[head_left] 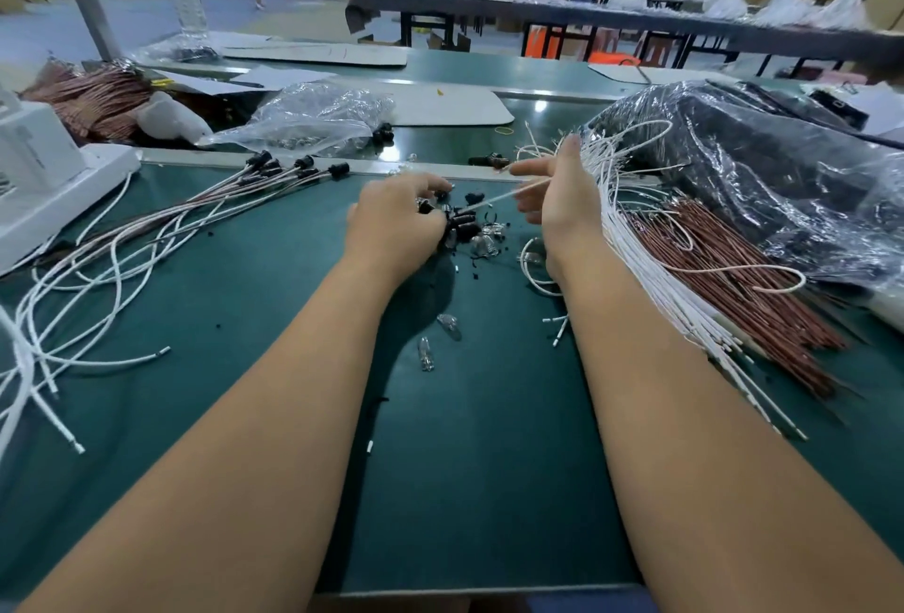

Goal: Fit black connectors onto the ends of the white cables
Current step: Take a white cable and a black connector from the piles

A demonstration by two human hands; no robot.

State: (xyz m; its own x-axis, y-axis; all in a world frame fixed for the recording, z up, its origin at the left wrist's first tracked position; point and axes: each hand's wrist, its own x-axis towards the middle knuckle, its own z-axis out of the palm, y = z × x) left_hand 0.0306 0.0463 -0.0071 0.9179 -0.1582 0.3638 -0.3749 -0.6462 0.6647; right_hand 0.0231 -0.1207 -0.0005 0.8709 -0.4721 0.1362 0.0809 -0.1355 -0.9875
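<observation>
Pinching one white cable (494,197) in my right hand (557,201), I am holding it low over the green mat (479,441), its long axis running right to left, tip aimed at the loose black connectors (462,221). My left hand (396,216) is curling over that pile, fingers gripping connectors. Finished cables (274,172) are lying far left.

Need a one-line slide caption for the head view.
Right hand pinches a white cable while the left hand picks among loose black connectors on the green bench.
</observation>
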